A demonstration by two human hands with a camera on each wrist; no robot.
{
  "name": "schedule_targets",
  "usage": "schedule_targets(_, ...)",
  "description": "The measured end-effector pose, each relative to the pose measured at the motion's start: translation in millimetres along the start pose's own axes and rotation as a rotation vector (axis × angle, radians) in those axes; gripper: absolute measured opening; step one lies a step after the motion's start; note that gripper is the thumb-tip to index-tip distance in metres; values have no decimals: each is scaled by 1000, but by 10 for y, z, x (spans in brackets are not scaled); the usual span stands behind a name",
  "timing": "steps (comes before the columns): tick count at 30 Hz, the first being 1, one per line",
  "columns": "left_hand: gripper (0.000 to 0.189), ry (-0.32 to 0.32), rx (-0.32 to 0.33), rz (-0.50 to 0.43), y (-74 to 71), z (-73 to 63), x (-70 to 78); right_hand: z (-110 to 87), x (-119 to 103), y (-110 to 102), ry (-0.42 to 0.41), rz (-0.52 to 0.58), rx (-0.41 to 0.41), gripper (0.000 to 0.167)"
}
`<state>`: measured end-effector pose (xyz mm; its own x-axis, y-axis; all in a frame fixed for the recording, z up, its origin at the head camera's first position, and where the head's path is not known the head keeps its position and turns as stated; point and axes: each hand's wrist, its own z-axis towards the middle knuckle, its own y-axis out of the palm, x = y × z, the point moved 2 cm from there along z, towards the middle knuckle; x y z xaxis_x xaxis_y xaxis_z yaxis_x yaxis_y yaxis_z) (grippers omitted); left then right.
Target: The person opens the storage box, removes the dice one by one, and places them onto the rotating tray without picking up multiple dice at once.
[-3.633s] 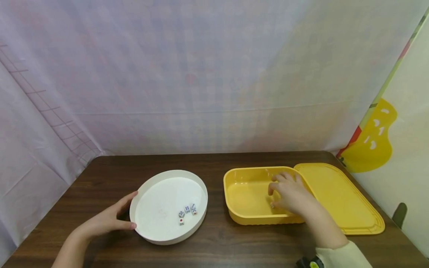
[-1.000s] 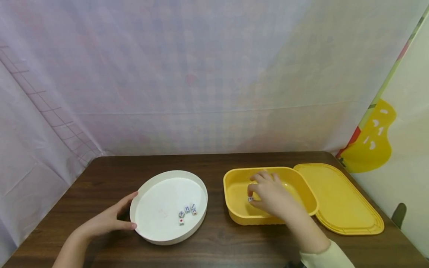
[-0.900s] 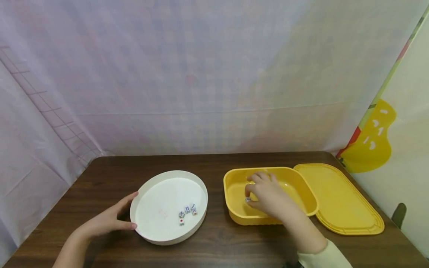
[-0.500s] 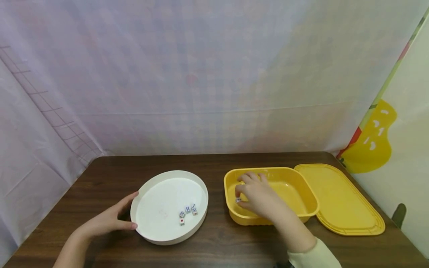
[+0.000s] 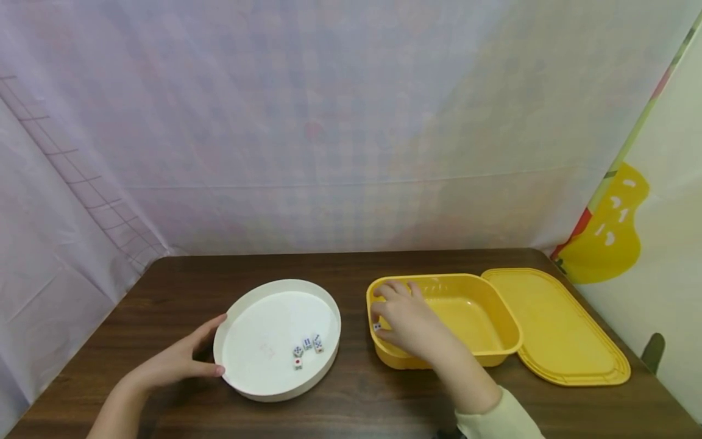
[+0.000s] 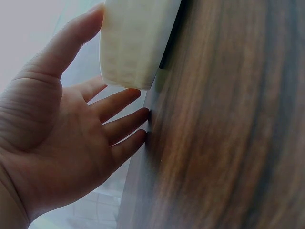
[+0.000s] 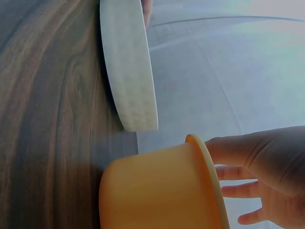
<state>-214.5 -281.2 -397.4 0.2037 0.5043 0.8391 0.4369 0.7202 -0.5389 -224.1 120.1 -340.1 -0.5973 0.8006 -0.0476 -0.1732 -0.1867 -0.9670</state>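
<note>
A round white tray (image 5: pixel 274 341) lies on the table, with several white dice (image 5: pixel 307 345) grouped toward its lower right. My left hand (image 5: pixel 170 363) touches its left side with thumb and fingers spread; in the left wrist view, the fingers look mostly straight against the tray wall (image 6: pixel 131 43). Over the left end of a yellow rectangular box (image 5: pixel 466 311), my right hand (image 5: pixel 411 323) pinches a single die (image 5: pixel 376 327) between thumb and index finger. In the right wrist view, the box wall (image 7: pixel 157 191) hides the die.
A yellow lid (image 5: pixel 565 329) lies flat to the right of the box, partly against it. A strip of dark wooden table (image 5: pixel 353 353) separates tray and box. A pale curtain (image 5: pixel 329 122) hangs behind the table.
My right hand has moved left through the box, carrying the pinched die from its right part to its left end. The left hand, tray and dice in it stay put.
</note>
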Motion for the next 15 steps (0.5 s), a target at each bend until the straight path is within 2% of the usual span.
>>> schedule_targets(6,96,-3,-1,-2,1,1,0,6,-4,-3,12,-3,14,14)
schedule_targets(15,95,-9,-3,-9,3,2,3,28,-56,-54,-34,27,62,16)
